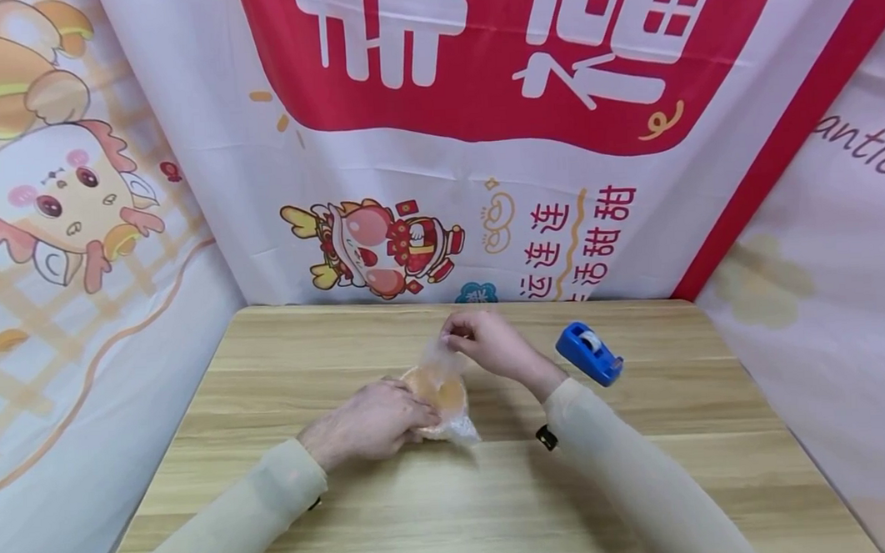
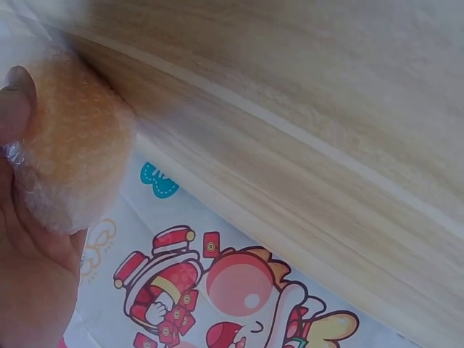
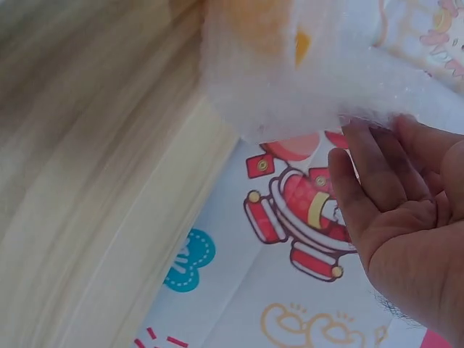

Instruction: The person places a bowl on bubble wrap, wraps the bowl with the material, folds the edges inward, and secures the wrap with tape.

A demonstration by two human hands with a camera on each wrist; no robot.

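A rounded orange-yellow object (image 1: 452,394) lies in bubble wrap (image 1: 461,430) near the middle of the table; its exact kind is hidden by the wrap. My left hand (image 1: 375,418) grips the bundle from the left, thumb on one side and fingers beneath, as the left wrist view shows with the wrapped orange object (image 2: 83,138). Beyond the bundle, my right hand (image 1: 494,345) pinches the far end of the bubble wrap and holds it raised. In the right wrist view this loose flap of bubble wrap (image 3: 283,105) stretches from the object to the fingertips.
A blue tape dispenser (image 1: 589,354) with a roll of clear tape stands on the wooden table (image 1: 455,518), right of my right hand. Printed cloth (image 1: 376,163) hangs behind the table's far edge, with more cloth at both sides.
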